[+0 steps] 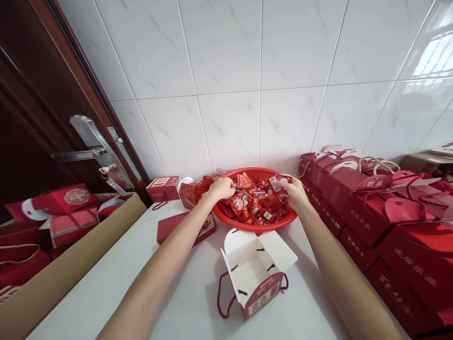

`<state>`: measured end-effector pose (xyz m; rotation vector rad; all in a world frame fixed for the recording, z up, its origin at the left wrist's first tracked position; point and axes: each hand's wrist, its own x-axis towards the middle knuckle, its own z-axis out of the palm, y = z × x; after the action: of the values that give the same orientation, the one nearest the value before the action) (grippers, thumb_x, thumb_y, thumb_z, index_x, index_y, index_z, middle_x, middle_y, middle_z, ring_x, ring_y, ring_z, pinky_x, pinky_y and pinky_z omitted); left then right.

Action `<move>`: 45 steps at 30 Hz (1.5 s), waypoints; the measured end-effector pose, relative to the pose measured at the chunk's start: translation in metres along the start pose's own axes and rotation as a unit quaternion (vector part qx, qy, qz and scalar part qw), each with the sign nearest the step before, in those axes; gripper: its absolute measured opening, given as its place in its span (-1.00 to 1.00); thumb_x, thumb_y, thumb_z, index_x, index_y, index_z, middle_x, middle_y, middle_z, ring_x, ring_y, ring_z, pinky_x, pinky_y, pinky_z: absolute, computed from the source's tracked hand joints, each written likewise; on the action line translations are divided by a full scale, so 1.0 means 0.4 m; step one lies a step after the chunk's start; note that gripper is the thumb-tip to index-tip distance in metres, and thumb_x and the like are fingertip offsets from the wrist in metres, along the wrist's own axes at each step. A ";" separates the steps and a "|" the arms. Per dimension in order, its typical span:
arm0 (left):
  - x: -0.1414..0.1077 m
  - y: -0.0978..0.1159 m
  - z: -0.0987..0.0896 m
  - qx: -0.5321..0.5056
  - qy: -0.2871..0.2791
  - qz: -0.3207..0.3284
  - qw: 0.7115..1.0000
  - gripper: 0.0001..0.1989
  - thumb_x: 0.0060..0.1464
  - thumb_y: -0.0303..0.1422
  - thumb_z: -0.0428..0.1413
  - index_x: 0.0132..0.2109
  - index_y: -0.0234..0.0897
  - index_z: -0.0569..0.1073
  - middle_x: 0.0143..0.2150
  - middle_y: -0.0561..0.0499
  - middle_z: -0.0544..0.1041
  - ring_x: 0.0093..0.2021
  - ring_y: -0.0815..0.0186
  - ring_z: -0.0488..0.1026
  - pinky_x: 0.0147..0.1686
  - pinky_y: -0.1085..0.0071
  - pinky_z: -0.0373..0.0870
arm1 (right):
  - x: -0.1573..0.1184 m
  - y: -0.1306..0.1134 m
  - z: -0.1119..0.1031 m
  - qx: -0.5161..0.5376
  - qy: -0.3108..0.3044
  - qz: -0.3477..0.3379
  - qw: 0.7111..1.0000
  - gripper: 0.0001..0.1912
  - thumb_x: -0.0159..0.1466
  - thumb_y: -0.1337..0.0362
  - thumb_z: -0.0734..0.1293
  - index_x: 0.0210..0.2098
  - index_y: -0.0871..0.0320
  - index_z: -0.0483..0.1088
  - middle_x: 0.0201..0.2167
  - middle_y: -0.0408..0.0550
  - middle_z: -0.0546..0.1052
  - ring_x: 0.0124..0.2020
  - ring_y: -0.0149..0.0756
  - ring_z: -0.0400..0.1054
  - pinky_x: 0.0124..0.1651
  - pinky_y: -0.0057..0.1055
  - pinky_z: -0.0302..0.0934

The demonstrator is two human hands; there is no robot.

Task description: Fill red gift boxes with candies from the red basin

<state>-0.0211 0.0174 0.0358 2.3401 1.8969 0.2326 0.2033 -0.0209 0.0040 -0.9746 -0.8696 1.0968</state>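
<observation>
A red plastic basket (255, 227) full of red wrapped candies (247, 200) stands against the tiled wall. Over its right side, my right hand (293, 191) pinches a red-and-white candy packet (278, 183) between thumb and fingers. My left hand (222, 189) is at the basket's left side with its fingers curled closed; whatever they hold, if anything, is hidden. In front of the basket sits an open gift box (251, 274), white inside and red outside, its flaps spread and dark red cord handles hanging at its sides. Its interior shows no candies.
Stacked red gift boxes (361, 203) with cord handles fill the right side. A red box (177, 226) lies left of the basket, another box (163, 189) behind it. At the left, a cardboard carton (88, 236) holds more red boxes beside a door with a metal handle (81, 154).
</observation>
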 end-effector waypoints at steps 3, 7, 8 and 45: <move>-0.010 0.002 -0.001 0.038 -0.067 0.000 0.997 -0.84 0.04 -0.43 0.11 -0.32 -0.29 0.60 -0.19 -0.17 0.64 -0.16 0.09 0.57 -0.18 0.34 0.43 | 0.000 0.000 0.002 0.002 0.002 -0.001 1.000 -0.64 -0.28 0.29 0.54 -0.45 0.13 0.46 -0.56 -0.16 0.55 -0.53 -0.30 0.41 -0.58 -0.46 0.26; -0.014 0.030 0.015 0.030 -0.086 0.020 0.996 -0.85 0.03 -0.42 0.09 -0.34 -0.27 0.57 -0.17 -0.16 0.62 -0.20 0.12 0.55 -0.28 0.38 0.36 | -0.002 -0.002 0.004 0.009 0.001 0.001 1.000 -0.64 -0.30 0.30 0.54 -0.46 0.14 0.46 -0.56 -0.17 0.55 -0.55 -0.33 0.40 -0.59 -0.47 0.27; -0.013 0.034 0.019 0.025 -0.087 0.022 0.996 -0.84 0.06 -0.40 0.07 -0.36 -0.28 0.55 -0.18 -0.17 0.61 -0.23 0.14 0.53 -0.31 0.39 0.33 | -0.003 -0.003 0.004 0.009 0.000 0.004 1.000 -0.64 -0.30 0.30 0.54 -0.46 0.14 0.46 -0.56 -0.17 0.55 -0.55 -0.33 0.40 -0.58 -0.46 0.28; 0.045 0.094 0.130 0.133 -0.268 -0.001 0.954 -0.70 -0.29 -0.33 0.37 -0.28 -0.25 0.65 -0.22 -0.22 0.64 -0.08 -0.13 0.53 0.00 0.04 0.43 | 0.002 0.001 -0.002 0.000 0.007 0.000 1.000 -0.60 -0.31 0.29 0.56 -0.45 0.14 0.46 -0.55 -0.18 0.55 -0.53 -0.32 0.42 -0.53 -0.44 0.29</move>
<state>0.0286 0.0275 -0.0071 2.2331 1.7303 -0.6356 0.2040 -0.0201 0.0034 -0.9804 -0.8583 1.0887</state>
